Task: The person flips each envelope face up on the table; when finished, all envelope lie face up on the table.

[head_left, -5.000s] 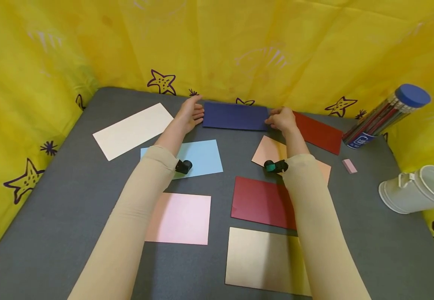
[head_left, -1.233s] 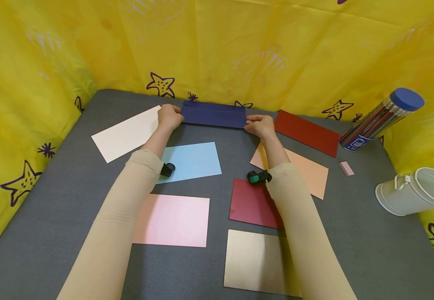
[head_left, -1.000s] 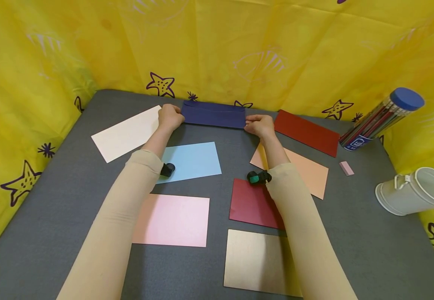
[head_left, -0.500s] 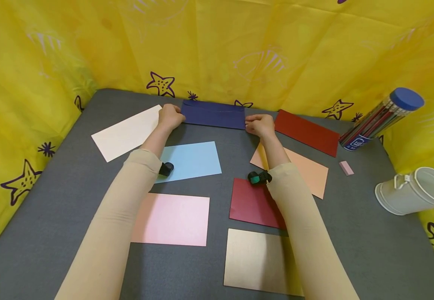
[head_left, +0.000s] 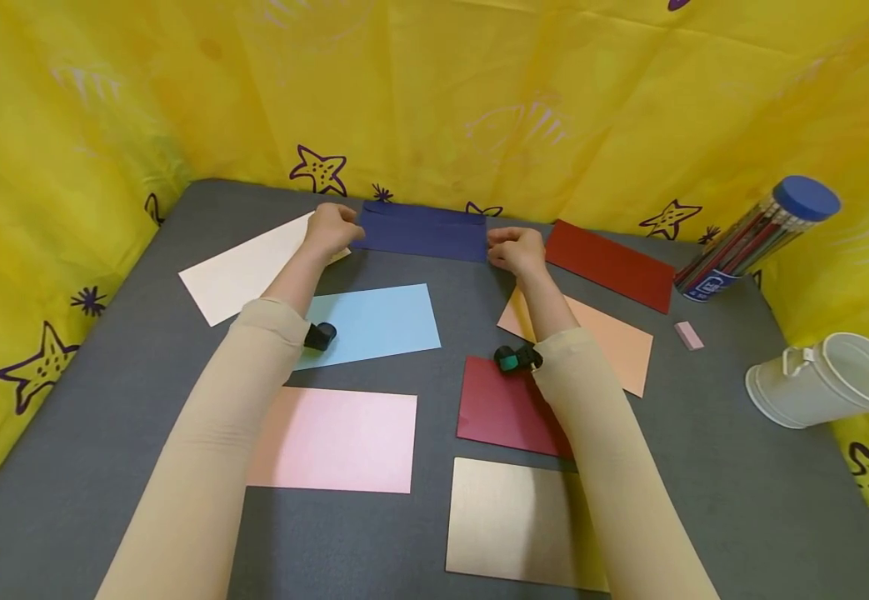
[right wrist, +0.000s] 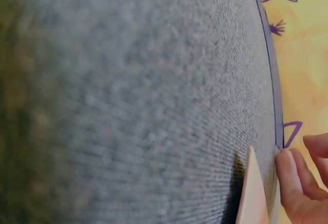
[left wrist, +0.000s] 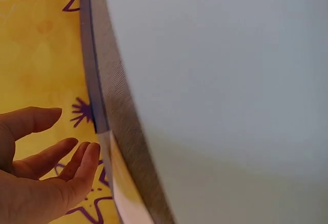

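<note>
A dark blue envelope (head_left: 422, 231) lies flat at the far edge of the table, its flap seam along the back. My left hand (head_left: 332, 227) hovers by the envelope's left end, over the corner of the cream envelope (head_left: 242, 268). In the left wrist view its thumb and fingers are spread apart, holding nothing. At the blue envelope's right end, my right hand (head_left: 518, 248) has loosely bent fingers. The right wrist view shows its fingertips (right wrist: 285, 157) at the envelope's end, with the thumb apart; whether they touch it I cannot tell.
Light blue (head_left: 377, 319), pink (head_left: 337, 442), crimson (head_left: 505, 408), gold (head_left: 512, 521), peach (head_left: 614, 342) and red (head_left: 610, 265) envelopes lie around. On the right are a pencil tube (head_left: 752, 242), a pink eraser (head_left: 689, 335) and a white cup (head_left: 794, 392). Yellow cloth (head_left: 434, 100) hangs behind.
Since five seconds ago the blue envelope has shifted left along the far edge, and its flap seam now shows. In the last half second my left hand has drawn slightly left, off its corner.
</note>
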Motion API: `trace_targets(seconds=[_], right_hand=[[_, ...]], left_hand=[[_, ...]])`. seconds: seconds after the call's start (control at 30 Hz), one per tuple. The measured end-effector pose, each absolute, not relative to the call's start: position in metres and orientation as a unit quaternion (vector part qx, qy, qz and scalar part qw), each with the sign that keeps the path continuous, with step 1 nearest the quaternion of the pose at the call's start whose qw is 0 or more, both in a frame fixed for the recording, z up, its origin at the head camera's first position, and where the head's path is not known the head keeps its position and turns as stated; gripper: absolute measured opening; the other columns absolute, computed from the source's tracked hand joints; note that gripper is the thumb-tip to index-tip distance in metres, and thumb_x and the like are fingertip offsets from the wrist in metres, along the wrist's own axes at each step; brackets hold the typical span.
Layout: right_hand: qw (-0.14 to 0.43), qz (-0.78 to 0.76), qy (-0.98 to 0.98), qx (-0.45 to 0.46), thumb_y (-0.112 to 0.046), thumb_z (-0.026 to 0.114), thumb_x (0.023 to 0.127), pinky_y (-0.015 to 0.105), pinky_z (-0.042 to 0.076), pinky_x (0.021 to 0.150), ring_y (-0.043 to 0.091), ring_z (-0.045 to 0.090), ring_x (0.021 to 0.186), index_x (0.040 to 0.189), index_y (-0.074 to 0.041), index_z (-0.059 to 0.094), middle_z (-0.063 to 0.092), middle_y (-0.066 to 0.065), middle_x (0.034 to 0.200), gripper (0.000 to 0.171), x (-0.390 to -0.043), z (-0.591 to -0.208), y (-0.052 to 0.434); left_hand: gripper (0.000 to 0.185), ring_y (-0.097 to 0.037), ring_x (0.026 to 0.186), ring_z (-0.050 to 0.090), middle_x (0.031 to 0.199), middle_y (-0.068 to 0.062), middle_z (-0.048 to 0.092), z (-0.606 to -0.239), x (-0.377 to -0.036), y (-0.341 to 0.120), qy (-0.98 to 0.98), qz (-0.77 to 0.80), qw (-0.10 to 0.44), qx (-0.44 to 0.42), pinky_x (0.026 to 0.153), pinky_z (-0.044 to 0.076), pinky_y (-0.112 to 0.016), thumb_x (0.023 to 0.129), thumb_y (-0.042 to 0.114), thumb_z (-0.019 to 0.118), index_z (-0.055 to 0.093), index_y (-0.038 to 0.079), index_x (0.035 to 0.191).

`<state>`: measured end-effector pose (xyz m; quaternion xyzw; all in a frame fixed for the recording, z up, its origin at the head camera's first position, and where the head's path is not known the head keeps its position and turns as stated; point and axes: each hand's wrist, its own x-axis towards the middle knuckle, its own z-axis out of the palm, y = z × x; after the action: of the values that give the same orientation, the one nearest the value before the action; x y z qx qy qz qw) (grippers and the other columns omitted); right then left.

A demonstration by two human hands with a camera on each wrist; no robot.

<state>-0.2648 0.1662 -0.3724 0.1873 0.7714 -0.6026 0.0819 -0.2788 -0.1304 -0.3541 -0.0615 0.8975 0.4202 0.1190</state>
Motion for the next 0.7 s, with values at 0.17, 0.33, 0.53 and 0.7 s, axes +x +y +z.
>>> trace_targets(seconds=[0.17,0.33,0.53,0.7], right_hand=[[0.077,-0.592,0.787,0.159,0.006,0.063,0.088,0.037,0.055,0.101,0.017,0.062,0.108,0.127,-0.004,0.066,0.063,0.014,0.134,0.041,-0.262,-0.371,0.161],[0.089,-0.578,0.802,0.122,0.002,0.064,0.089,0.037,0.056,0.098,0.018,0.062,0.104,0.128,-0.005,0.065,0.062,0.016,0.131,0.039,-0.257,-0.369,0.153],[0.144,-0.547,0.823,0.048,-0.001,0.065,0.09,0.035,0.055,0.095,0.023,0.06,0.114,0.13,-0.004,0.062,0.06,0.017,0.133,0.041,-0.25,-0.368,0.139],[0.183,-0.512,0.839,-0.009,-0.004,0.069,0.089,0.034,0.054,0.091,0.024,0.058,0.116,0.13,-0.005,0.061,0.06,0.016,0.132,0.042,-0.243,-0.368,0.126]], left_hand=[[0.054,-0.036,0.14,0.042,0.15,-0.019,0.048,-0.34,-0.279,-0.151,0.893,0.433,0.101,-0.061,0.115,0.041,-0.044,0.093,0.012,0.059,0.047,0.001,0.145],[0.056,-0.037,0.141,0.041,0.152,-0.02,0.046,-0.333,-0.277,-0.174,0.891,0.439,0.095,-0.065,0.117,0.039,-0.046,0.093,0.013,0.059,0.045,0.002,0.146],[0.054,-0.037,0.141,0.039,0.153,-0.021,0.043,-0.335,-0.27,-0.193,0.891,0.435,0.122,-0.048,0.119,0.035,-0.049,0.096,0.014,0.059,0.044,0.001,0.147],[0.054,-0.04,0.14,0.038,0.152,-0.024,0.042,-0.336,-0.263,-0.202,0.9,0.413,0.139,-0.013,0.118,0.035,-0.052,0.096,0.016,0.059,0.044,0.001,0.146]])
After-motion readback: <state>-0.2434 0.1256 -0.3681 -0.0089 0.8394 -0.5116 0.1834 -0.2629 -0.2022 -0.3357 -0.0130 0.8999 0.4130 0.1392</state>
